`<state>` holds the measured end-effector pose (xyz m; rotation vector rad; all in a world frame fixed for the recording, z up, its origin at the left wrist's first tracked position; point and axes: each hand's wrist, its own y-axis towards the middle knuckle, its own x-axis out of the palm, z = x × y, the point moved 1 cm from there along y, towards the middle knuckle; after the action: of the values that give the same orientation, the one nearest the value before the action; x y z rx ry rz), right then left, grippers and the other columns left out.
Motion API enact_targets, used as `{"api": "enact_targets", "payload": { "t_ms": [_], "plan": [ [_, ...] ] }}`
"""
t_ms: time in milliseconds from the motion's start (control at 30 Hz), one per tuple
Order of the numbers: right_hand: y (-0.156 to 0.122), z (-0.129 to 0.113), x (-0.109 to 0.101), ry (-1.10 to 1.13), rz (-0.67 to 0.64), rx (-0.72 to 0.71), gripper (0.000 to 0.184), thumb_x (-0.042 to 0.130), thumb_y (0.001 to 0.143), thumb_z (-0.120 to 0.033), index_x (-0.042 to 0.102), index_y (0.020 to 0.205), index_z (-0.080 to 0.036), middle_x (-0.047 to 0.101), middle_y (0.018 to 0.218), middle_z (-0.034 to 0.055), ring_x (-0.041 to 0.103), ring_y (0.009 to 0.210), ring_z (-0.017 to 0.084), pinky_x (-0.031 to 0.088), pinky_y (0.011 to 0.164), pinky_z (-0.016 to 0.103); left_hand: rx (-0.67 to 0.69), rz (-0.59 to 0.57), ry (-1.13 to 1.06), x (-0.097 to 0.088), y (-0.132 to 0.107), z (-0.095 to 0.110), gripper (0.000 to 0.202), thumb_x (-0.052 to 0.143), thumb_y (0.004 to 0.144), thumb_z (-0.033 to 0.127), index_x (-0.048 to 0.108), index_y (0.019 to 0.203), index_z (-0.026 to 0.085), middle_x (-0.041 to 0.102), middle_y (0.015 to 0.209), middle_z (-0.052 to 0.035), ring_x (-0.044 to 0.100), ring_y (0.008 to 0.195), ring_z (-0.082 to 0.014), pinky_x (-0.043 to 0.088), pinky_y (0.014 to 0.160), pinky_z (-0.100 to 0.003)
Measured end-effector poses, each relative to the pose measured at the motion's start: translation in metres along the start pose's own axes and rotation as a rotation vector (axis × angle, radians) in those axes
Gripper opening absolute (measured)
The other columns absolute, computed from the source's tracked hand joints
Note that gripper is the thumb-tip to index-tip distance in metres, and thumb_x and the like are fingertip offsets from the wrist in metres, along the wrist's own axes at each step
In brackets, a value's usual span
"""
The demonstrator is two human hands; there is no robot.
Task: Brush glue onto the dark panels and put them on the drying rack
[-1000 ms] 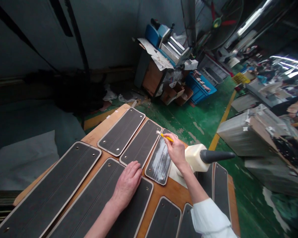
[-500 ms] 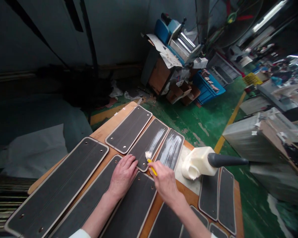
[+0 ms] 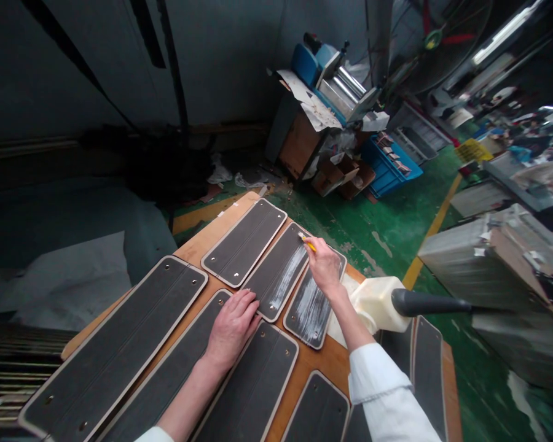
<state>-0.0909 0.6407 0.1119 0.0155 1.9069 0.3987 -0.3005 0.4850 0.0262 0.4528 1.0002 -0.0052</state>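
In my right hand (image 3: 323, 263) is a small brush (image 3: 309, 245) with a yellow handle, its pale bristles at the far end of a dark panel (image 3: 271, 270) with a light border. A streaky white coat runs along that panel's right side. Just to its right, a second panel (image 3: 309, 307) carries broad white strokes. My left hand (image 3: 235, 319) lies with fingers stretched out at the near edge of the first panel, over the corner of another dark panel (image 3: 184, 356). Behind my right forearm, partly hidden, is a cream plastic container (image 3: 382, 301) with a dark handle.
Several more dark panels, such as the long one on the left (image 3: 115, 344), lie on the brown board (image 3: 191, 248). Beyond stand a blue roller machine (image 3: 336, 80), cardboard boxes (image 3: 334, 175) and a blue crate (image 3: 387, 166) on the green floor (image 3: 350, 224). Grey stacked blocks (image 3: 479, 258) stand at right.
My right hand has moved the brush from the panel's near end to its far end, and the white streak now reaches closer to the near edge. My left hand stays in place.
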Motion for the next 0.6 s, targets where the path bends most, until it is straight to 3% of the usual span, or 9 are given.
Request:
{"api": "enact_targets", "payload": {
  "t_ms": [133, 267, 333, 433, 600],
  "plan": [
    [-0.039, -0.029, 0.005, 0.061, -0.151, -0.098, 0.015, 0.048, 0.099, -0.023, 0.061, 0.107, -0.025, 0.065, 0.101, 0.0028, 0.064, 0.089, 0.020, 0.044, 0.072, 0.026, -0.007, -0.011, -0.006, -0.001, 0.000, 0.000, 0.022, 0.057, 0.088, 0.023, 0.063, 0.109, 0.019, 0.064, 0.119, -0.0096, 0.054, 0.121, -0.0280, 0.045, 0.105, -0.048],
    [-0.103, -0.073, -0.014, 0.245, -0.356, -0.167, 0.015, 0.048, 0.099, -0.022, 0.060, 0.107, -0.025, 0.065, 0.099, 0.0028, 0.063, 0.088, 0.019, 0.045, 0.076, 0.027, -0.039, -0.005, -0.055, -0.002, 0.000, -0.001, 0.020, 0.056, 0.087, 0.022, 0.062, 0.106, 0.020, 0.063, 0.118, -0.0105, 0.054, 0.121, -0.0276, 0.046, 0.103, -0.048],
    [-0.119, -0.084, -0.026, 0.343, -0.421, -0.151, 0.014, 0.048, 0.099, -0.023, 0.060, 0.106, -0.025, 0.065, 0.098, 0.0017, 0.064, 0.085, 0.018, 0.046, 0.074, 0.026, -0.072, 0.004, -0.086, -0.003, 0.000, -0.001, 0.018, 0.057, 0.087, 0.022, 0.060, 0.104, 0.020, 0.061, 0.119, -0.0115, 0.054, 0.121, -0.0276, 0.048, 0.102, -0.047],
    [-0.103, -0.077, -0.037, 0.426, -0.362, -0.085, 0.015, 0.047, 0.099, -0.026, 0.061, 0.106, -0.027, 0.066, 0.099, 0.0004, 0.064, 0.086, 0.017, 0.046, 0.075, 0.026, -0.111, 0.020, -0.112, -0.004, 0.000, -0.001, 0.015, 0.058, 0.086, 0.023, 0.058, 0.101, 0.020, 0.059, 0.120, -0.0123, 0.054, 0.119, -0.0271, 0.050, 0.099, -0.045],
    [-0.020, -0.029, -0.018, 0.210, -0.033, -0.009, 0.016, 0.048, 0.098, -0.027, 0.062, 0.106, -0.026, 0.066, 0.102, 0.0010, 0.064, 0.087, 0.019, 0.046, 0.073, 0.027, -0.112, 0.015, -0.099, -0.003, 0.000, -0.002, 0.015, 0.060, 0.085, 0.024, 0.056, 0.100, 0.021, 0.059, 0.119, -0.0111, 0.055, 0.117, -0.0263, 0.050, 0.098, -0.043]
  ]
}}
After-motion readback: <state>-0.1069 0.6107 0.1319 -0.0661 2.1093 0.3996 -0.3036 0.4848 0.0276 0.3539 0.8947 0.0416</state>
